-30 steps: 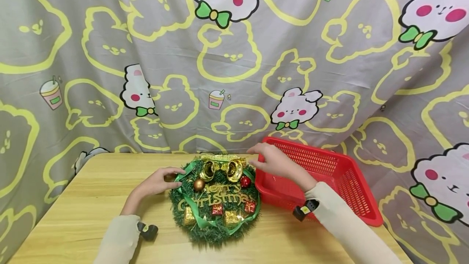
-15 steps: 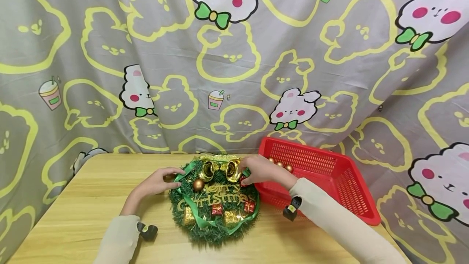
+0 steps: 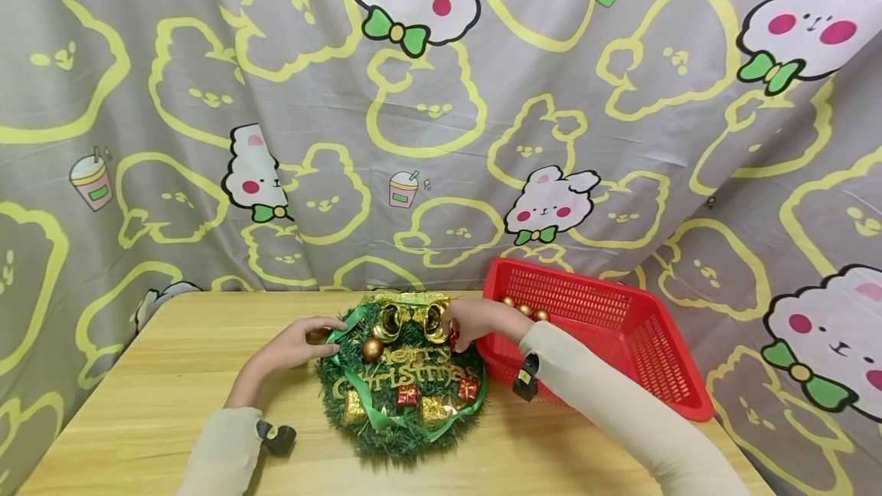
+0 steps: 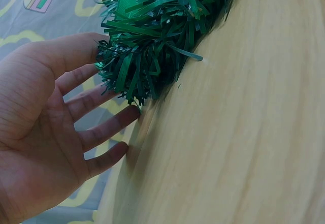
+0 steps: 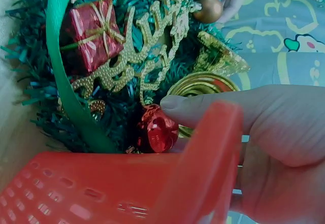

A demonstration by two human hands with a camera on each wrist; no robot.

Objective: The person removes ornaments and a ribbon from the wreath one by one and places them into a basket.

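A green tinsel wreath [image 3: 403, 442] lies on the table with gold bells [image 3: 390, 323], a "Merry Christmas" sign [image 3: 406, 376], small gift boxes [image 3: 406, 394] and green ribbon [image 3: 374, 413]. My left hand [image 3: 303, 341] touches the wreath's left edge; its fingers look loose and spread in the left wrist view. At the wreath's upper right, my right hand [image 3: 475, 320] pinches a red bauble [image 5: 158, 130] beside a bell. The thumb tip lies against the bauble in the right wrist view, while the other fingertips are hidden behind it and the basket rim. A bronze bauble [image 3: 372, 349] sits at upper left.
A red plastic basket [image 3: 661, 335] stands right of the wreath, close against it, under the right forearm. Several gold baubles [image 3: 540, 315] lie in its back left corner. A patterned curtain [image 3: 441, 136] hangs behind the wooden table [image 3: 207, 343].
My right hand has moved left and down from over the basket's left rim to the wreath, closing on the red bauble. The left hand stays at the wreath's edge.
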